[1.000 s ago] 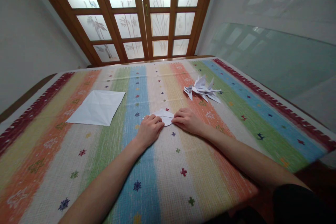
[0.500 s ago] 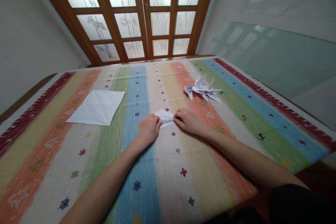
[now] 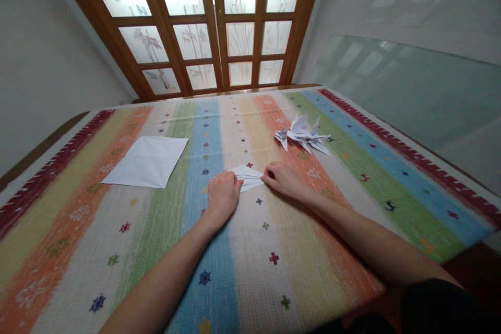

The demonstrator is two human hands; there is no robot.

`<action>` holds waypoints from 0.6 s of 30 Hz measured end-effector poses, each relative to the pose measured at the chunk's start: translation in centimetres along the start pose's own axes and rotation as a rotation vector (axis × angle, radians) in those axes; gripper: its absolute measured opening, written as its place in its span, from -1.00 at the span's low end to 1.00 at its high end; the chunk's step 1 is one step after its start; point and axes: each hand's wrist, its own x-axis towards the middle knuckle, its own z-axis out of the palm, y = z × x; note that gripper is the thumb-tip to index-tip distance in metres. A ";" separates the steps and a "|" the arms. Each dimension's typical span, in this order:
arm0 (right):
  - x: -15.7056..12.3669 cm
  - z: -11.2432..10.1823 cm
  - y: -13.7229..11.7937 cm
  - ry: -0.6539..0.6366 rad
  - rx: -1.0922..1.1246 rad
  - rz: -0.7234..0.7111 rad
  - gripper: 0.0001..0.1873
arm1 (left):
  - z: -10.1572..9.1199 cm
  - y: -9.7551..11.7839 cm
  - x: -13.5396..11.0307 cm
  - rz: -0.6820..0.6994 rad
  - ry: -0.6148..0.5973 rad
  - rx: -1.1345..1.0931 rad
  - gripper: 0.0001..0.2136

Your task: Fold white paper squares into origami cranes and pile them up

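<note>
A small piece of folded white paper (image 3: 249, 177) with crease lines lies on the cloth between my two hands. At its left end, my left hand (image 3: 225, 190) is closed, thumb and fingers pinching the paper. The fingertips of my right hand (image 3: 282, 177) pinch the pointed right end. Both hands rest low against the tabletop, and parts of the paper are hidden beneath the fingers. Beyond my right hand sit several folded paper cranes (image 3: 302, 134), bunched together. Off to the left lies a larger unfolded sheet of white paper (image 3: 146, 162) with faint creases.
A striped tablecloth (image 3: 164, 250) with small printed motifs covers the table. Past the far edge stand wooden doors with frosted panes (image 3: 195, 39). A pale glass panel (image 3: 407, 94) leans along the right wall.
My right hand has shifted slightly to the right, to the tip of the folded paper, so more of it shows between my hands. The left hand still holds its end.
</note>
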 end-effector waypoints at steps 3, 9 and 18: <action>0.0 -0.5 0.7 -0.022 -0.012 0.043 -0.79 | -0.7 0.1 -0.1 -0.079 -0.068 -0.005 -0.85; -0.1 -1.8 2.0 -0.163 0.087 0.162 -0.80 | -1.2 -0.2 -0.1 0.185 -0.055 0.105 -0.88; 2.3 -1.2 1.0 -0.231 0.448 0.134 -0.67 | -1.3 -0.5 0.2 0.630 -0.043 0.239 -0.87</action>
